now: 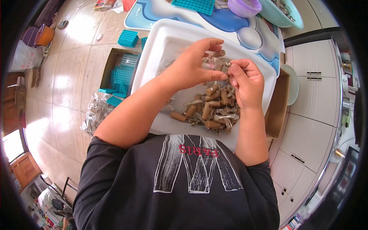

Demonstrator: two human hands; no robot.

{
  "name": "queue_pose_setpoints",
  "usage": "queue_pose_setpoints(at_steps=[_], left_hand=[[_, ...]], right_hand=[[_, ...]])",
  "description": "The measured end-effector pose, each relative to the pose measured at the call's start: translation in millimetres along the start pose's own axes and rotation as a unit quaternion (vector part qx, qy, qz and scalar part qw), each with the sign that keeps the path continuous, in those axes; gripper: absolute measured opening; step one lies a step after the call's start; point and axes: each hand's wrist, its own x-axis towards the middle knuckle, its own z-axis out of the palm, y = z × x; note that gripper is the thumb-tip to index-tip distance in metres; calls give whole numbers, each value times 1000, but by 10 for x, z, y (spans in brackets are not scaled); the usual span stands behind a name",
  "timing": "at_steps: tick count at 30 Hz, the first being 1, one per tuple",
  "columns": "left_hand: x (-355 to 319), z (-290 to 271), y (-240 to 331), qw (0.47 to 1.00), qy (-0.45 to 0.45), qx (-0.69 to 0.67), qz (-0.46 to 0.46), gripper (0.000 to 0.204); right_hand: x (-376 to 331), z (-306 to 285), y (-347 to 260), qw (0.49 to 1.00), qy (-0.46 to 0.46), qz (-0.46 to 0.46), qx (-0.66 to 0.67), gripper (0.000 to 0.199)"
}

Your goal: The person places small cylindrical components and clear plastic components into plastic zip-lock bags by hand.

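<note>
Room: pale tiled floor (69,73) left of the fingers, white cabinets (306,92) to their right. Counter (142,17), blue-and-white patterned, showing beyond the fingertips.

Item, white tray (150,50): beneath both hands, close to the body, presumably so that its raised rim keeps small pieces within reach.

Item, brown cylinders (207,111), cork-like, tangled with fine strands: heaped in the tray, below the fingers on the body side, probably for short picking.

Item, teal baskets (124,74): in a cardboard box (108,65), left of the left fingers; perhaps set aside there to leave the tray free.

Item, purple bowl (245,8) and pale teal basin (293,19): both past the fingertips, at the far side.

Left hand (191,67): thumb and forefinger spread well apart; other fingers curled and partly hidden, so whether they grip anything cannot be told.

Right hand (248,84): thumb tip brought against the forefinger, pinching the end of a thin wire bundle (216,60), likely for fine control.

Position of bundle: above the heap, between the two hands, running leftward from the right fingertips into the gap between left thumb and forefinger.
</note>
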Motion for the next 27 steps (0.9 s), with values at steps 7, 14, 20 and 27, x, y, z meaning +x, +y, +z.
queue_pose_setpoints(at_steps=[7,14,20,27], left_hand=[[-25,83,-3,950,-107,-162,-243,31],[-3,-13,-16,921,-116,-251,-275,30],[4,-74,9,954,-17,-229,-195,30],[6,-35,-2,935,-41,-260,-238,29]], right_hand=[[-52,57,-47,999,5,-40,13,15],[22,-119,-2,911,132,-252,-300,7],[48,-152,-51,907,3,-197,-372,7],[12,39,84,993,-2,-62,-101,17]])
